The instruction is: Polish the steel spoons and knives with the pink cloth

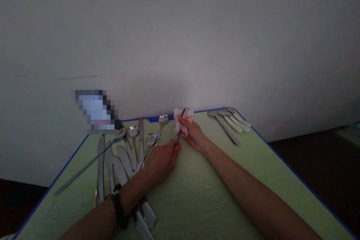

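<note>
Pale wall [180, 37] across the far side. Green table [191, 202] with blue edging set against it, bare on the near right. Pixelated screen [95, 108] at the far left corner.

Left side: a wide spread of knives [100, 165] and spoons [152, 139], some crossing, partly hidden under the left forearm [135, 191]. One long spoon [87, 167] slants at the left of the spread. Far right: a smaller, tidier group, steel spoons [227, 131] beside white-handled cutlery [234, 123].

Progress, by judgement: one piece is in work, mid-step, with the cloth on it. The small right group reads as the finished portion and the larger left spread as the portion outstanding, so well short of complete. Layout is the only basis for this; no surface shows whether it has been treated.

Left hand [163, 157]: fingers closed round the near end of the held piece [177, 141]. Right hand [194, 133]: thumb and fingers clamped on the pink-and-white cloth [177, 123], which is bunched about the piece's far part.

Piece location: above the table at far centre, between the two hands, tilted, its dark tip showing past the cloth. Type uncertain: dim light and the wrap hide most of it; possibly a spoon.
</note>
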Demonstrator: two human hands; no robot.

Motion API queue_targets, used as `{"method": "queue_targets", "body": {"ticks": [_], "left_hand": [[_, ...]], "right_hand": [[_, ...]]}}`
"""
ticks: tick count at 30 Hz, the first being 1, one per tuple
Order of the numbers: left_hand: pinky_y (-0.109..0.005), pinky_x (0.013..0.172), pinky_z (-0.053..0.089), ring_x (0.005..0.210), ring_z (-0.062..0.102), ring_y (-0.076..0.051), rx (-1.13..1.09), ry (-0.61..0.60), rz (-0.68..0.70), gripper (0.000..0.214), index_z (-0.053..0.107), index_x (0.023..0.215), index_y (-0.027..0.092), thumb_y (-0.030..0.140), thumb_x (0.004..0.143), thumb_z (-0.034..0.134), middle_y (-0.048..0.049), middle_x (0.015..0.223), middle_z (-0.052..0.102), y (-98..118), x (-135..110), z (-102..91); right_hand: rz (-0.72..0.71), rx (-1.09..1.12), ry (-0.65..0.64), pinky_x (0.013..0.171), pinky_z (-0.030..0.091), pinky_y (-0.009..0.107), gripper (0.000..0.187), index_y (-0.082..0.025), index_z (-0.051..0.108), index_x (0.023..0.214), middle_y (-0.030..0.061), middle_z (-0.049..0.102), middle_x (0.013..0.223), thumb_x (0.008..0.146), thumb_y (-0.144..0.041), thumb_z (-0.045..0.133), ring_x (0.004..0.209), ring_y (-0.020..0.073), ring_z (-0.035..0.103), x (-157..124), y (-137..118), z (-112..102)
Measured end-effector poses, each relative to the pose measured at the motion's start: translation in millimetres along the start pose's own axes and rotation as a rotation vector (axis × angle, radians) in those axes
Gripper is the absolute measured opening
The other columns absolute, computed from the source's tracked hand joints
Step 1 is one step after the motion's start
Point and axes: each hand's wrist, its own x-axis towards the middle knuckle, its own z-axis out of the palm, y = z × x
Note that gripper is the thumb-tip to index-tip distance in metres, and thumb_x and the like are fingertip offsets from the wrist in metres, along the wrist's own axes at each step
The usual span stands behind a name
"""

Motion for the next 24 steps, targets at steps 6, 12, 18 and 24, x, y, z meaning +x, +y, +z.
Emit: {"method": "queue_targets", "body": {"ticks": [6,12,18,24], "left_hand": [[-0.031,0.074,0.046,0.081,0.068,-0.023,-0.070,0.029,0.000,0.035,0.046,0.118,0.018,0.028,0.096,0.022,-0.0081,0.096,0.070,-1.1,-0.2,2.2],[-0.030,0.070,0.046,0.078,0.069,-0.023,-0.033,0.015,-0.013,0.034,0.050,0.112,0.019,0.031,0.096,0.022,-0.0075,0.089,0.071,1.6,-0.9,-0.9],[-0.028,0.066,0.044,0.076,0.069,-0.021,-0.002,0.002,-0.026,0.033,0.049,0.109,0.019,0.034,0.097,0.022,-0.0064,0.083,0.071,2.6,-0.7,-2.6],[-0.028,0.065,0.044,0.076,0.068,-0.022,0.050,-0.015,-0.017,0.032,0.050,0.100,0.019,0.035,0.096,0.023,-0.0072,0.083,0.071,3.1,-2.0,-3.3]], "right_hand": [[0.025,0.005,0.055,0.051,0.050,0.024,0.007,-0.016,0.059,0.077,-0.0032,0.060,0.062,0.071,-0.014,0.061,0.054,0.0098,0.054,0.8,-0.3,-0.4],[0.041,0.059,0.107,0.047,0.048,0.022,0.007,-0.017,0.058,0.076,-0.0042,0.059,0.060,0.071,-0.012,0.056,0.051,0.0093,0.052,3.7,1.0,-2.7],[0.047,0.124,0.082,0.045,0.044,0.019,0.003,-0.017,0.056,0.072,-0.0050,0.056,0.054,0.073,-0.014,0.055,0.047,0.0081,0.050,5.5,0.3,-4.8],[0.058,0.094,0.105,0.045,0.045,0.019,0.003,-0.017,0.058,0.076,-0.0048,0.058,0.057,0.074,-0.015,0.056,0.047,0.0077,0.050,5.1,-0.3,-4.1]]}}
